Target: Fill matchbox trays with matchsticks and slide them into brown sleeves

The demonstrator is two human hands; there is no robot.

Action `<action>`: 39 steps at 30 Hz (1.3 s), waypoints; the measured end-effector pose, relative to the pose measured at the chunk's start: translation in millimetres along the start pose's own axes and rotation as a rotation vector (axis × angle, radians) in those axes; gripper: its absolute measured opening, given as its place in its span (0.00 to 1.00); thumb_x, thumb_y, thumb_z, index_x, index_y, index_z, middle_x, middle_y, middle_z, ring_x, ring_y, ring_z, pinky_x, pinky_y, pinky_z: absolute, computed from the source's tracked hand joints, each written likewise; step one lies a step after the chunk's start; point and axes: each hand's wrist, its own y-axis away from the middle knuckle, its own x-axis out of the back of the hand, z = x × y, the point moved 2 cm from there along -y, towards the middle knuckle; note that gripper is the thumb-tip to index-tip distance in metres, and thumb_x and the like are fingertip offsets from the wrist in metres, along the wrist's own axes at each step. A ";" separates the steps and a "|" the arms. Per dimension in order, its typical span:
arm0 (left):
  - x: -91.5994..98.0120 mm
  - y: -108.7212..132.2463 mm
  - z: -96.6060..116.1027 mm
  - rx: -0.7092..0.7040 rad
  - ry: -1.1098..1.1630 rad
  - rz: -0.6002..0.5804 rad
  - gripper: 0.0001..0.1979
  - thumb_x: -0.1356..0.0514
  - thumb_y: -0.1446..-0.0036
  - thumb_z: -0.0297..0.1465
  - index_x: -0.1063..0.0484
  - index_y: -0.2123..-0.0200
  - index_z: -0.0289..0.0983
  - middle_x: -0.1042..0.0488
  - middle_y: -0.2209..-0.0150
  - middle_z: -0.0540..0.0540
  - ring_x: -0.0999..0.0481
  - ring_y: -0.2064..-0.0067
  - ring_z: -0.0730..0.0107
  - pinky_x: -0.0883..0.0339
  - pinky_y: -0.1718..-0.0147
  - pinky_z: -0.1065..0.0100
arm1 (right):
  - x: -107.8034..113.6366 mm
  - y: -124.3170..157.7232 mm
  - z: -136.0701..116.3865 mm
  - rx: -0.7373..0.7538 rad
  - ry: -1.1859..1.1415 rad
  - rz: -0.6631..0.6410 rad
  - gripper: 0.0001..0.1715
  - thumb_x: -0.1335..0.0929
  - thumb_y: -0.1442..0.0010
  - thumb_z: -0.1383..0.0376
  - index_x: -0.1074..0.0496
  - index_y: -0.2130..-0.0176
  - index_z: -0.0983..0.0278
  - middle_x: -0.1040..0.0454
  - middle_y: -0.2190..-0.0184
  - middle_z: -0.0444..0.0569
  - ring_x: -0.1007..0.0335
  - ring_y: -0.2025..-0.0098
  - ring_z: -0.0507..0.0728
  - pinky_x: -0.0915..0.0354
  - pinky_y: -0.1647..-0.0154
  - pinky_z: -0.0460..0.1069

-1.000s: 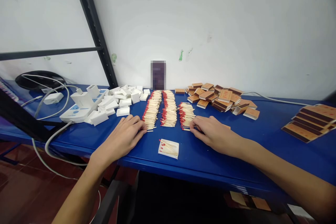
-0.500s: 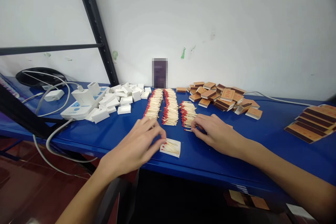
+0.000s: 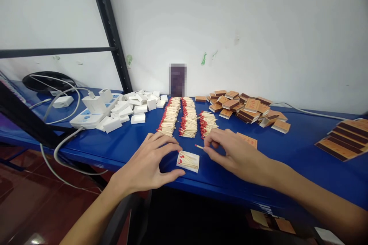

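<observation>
A small white matchbox tray lies near the front edge of the blue table, with several red-tipped matches inside it. My left hand is beside its left end, thumb and fingers spread apart around that end. Between the thumb and fingers of my right hand is a single match, its red head pointing left toward the tray. Behind my hands, matches lie in three rows: a left row, a middle row and a shorter right row.
White empty trays are heaped at the back left, beside a power strip with cables. Brown matchbox sleeves pile up at the back right. A flat sleeve lies behind my right hand, and striped sleeves sit far right.
My left thumb and fingers have spread apart at the tray's end. My right hand has drawn a match away from the short row, toward the tray. The view has shifted slightly.
</observation>
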 end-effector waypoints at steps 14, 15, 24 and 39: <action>-1.7 -5.7 3.3 -0.027 0.096 -0.060 0.12 0.37 0.39 0.40 0.26 0.52 0.47 0.28 0.43 0.50 0.34 0.42 0.59 0.50 0.45 0.56 | -5.2 -3.6 -19.8 0.026 -0.156 0.019 0.08 0.38 0.33 0.64 0.33 0.66 0.61 0.28 0.72 0.44 0.36 0.70 0.54 0.41 0.67 0.50; -2.2 -6.7 3.9 -0.027 0.105 -0.069 0.14 0.37 0.39 0.40 0.26 0.51 0.46 0.28 0.43 0.50 0.34 0.42 0.59 0.50 0.45 0.56 | -5.7 -2.1 -19.3 0.014 -0.159 0.011 0.08 0.37 0.33 0.63 0.33 0.65 0.61 0.28 0.71 0.44 0.36 0.70 0.54 0.41 0.67 0.50; -6.1 -10.1 6.4 -0.041 0.112 -0.164 0.12 0.41 0.35 0.39 0.25 0.50 0.47 0.26 0.53 0.48 0.32 0.50 0.61 0.47 0.49 0.57 | -6.9 5.3 -21.3 0.021 -0.162 0.000 0.09 0.37 0.32 0.62 0.31 0.64 0.61 0.27 0.70 0.45 0.35 0.68 0.54 0.40 0.65 0.51; 14.0 -2.3 -40.2 0.210 -0.156 0.009 0.09 0.44 0.34 0.37 0.25 0.57 0.43 0.28 0.57 0.48 0.31 0.53 0.59 0.44 0.55 0.57 | -7.2 8.4 31.8 -0.109 0.137 0.057 0.10 0.40 0.32 0.64 0.33 0.64 0.61 0.28 0.67 0.47 0.33 0.67 0.56 0.40 0.66 0.51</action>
